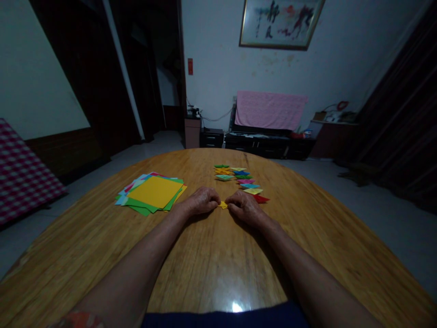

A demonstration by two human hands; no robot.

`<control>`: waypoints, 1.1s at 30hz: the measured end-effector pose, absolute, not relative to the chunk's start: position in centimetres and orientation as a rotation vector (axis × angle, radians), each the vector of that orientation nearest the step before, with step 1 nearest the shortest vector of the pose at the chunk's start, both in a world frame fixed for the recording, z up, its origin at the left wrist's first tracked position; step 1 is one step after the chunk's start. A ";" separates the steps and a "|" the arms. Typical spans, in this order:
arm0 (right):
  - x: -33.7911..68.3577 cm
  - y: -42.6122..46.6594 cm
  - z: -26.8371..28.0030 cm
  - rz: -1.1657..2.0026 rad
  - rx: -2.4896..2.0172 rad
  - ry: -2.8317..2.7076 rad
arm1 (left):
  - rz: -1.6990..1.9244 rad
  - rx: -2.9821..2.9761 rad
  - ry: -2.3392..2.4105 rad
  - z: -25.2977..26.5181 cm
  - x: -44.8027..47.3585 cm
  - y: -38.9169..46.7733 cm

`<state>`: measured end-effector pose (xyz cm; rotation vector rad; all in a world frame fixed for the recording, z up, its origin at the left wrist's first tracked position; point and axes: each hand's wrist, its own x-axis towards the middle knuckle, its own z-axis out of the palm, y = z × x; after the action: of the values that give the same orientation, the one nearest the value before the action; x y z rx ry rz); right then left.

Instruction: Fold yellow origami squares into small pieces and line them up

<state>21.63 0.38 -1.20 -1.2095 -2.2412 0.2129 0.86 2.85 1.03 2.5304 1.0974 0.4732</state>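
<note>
A small folded piece of yellow paper (223,205) lies between my two hands, low over the wooden table (201,273). My left hand (204,200) pinches its left end, and my right hand (245,206) grips the right end. Fingers cover most of the paper, so only its middle shows. Just beyond my hands stand several folded paper boats in two columns, among them a light green boat (224,177), a blue boat (241,173) and a pink boat (246,181). A red boat (261,199) sits close behind my right hand.
To the left, a loose stack of coloured square paper (155,192) has a yellow sheet on top. Past the round table's far edge are a low black cabinet (269,148) and a pink cloth (271,109). A checkered cloth (23,177) hangs at far left.
</note>
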 end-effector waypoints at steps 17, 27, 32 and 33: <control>21.0 -0.9 -1.2 -0.012 -1.139 -2.360 | 0.408 2.387 1.125 0.5 0.4 3.5; 20.7 -1.3 -1.8 -0.044 -1.161 -2.317 | 0.442 2.288 1.191 0.6 0.7 3.7; 20.7 -1.4 -1.8 -0.047 -1.147 -2.328 | 0.488 2.304 1.293 0.3 1.7 3.5; 20.7 -1.5 -1.8 -0.045 -1.145 -2.334 | 0.497 2.306 1.312 0.3 1.9 3.5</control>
<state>20.71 -1.49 -1.84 -1.1451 -2.3340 -0.0448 1.88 3.45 0.31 2.3060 1.3120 0.4967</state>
